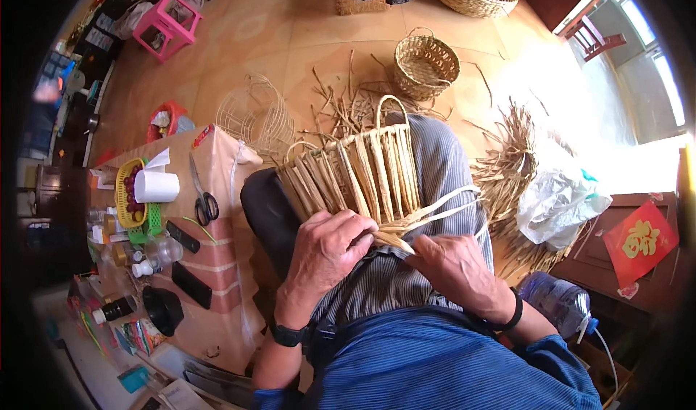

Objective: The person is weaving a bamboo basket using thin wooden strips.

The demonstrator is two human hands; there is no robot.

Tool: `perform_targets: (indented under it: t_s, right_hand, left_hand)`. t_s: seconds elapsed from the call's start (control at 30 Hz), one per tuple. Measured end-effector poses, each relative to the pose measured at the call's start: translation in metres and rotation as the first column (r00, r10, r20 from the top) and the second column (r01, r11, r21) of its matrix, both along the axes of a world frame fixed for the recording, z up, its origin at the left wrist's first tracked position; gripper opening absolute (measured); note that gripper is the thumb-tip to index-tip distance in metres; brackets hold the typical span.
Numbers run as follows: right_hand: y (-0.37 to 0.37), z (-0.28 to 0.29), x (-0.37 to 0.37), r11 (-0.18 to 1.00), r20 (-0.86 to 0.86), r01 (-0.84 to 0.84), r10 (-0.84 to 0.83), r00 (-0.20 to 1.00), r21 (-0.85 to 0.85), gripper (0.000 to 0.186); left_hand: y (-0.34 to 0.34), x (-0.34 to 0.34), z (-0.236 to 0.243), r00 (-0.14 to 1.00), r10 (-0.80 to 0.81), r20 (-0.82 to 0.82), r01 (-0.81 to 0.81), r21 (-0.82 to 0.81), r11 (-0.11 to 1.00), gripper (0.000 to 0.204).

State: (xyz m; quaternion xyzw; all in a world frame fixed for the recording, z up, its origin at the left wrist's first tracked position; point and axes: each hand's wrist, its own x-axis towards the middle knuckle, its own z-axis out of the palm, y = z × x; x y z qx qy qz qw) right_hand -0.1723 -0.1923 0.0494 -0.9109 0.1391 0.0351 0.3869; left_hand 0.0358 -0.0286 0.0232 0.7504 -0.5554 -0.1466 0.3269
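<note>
Weaving a half-built straw basket (362,174), resting on the lap over grey striped trousers (435,163), rim edge toward the body and wire handle loops (391,109) pointing away. Left hand (326,254) clamping down over the near woven edge, fingers curled and gripping the flat straw strips there. Right hand (453,265) pinching the gathered strip ends (395,239) just beside the left thumb, fingers closed on them. Keeping the left grip firm on the last finished row, judging by the splayed uprights, so as to be stopping the weave from loosening. Drawing the pale loose strands (449,203), trailing off to the right across the thigh, snug and flat rather than twisted. Feeding each strand tight against its neighbour, avoiding gaps. Watching for brittle strips cracking at the bend. Spare straw (507,163) lying on the floor to the right, within reach; scissors (203,200) lying on the covered table to the left.
</note>
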Motion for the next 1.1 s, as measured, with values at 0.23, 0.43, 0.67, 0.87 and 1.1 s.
perform_targets:
  t_s: [0.23, 0.43, 0.67, 0.87, 1.1]
  right_hand:
    - [-0.012, 0.058, 0.016, 0.793, -0.103, 0.079, -0.021, 0.994, 0.604, 0.037]
    - [-0.044, 0.061, 0.026, 0.493, -0.168, 0.182, -0.072, 0.983, 0.851, 0.041]
    - [-0.095, 0.005, -0.001, -0.040, 0.317, -0.400, -0.538, 0.781, 0.916, 0.022]
    - [-0.023, -0.013, 0.048, 0.926, 0.408, -0.106, -0.055, 0.911, 0.362, 0.027]
    - [-0.055, -0.041, 0.089, 0.274, 0.042, 0.093, -0.449, 0.893, 0.957, 0.024]
  left_hand:
    - [0.001, 0.002, -0.001, 0.998, -0.066, -0.020, 0.065, -0.003, 0.998, 0.024]
    - [0.003, 0.002, 0.007, 0.997, -0.062, -0.052, 0.062, -0.009, 0.998, 0.020]
    - [-0.001, -0.007, 0.000, 0.997, 0.040, -0.065, -0.040, 0.005, 0.999, 0.021]
    - [-0.007, -0.011, 0.003, 0.998, 0.071, -0.001, -0.070, 0.063, 0.996, 0.017]
    - [0.002, -0.032, 0.006, 0.987, 0.111, 0.118, -0.119, 0.064, 0.991, 0.071]
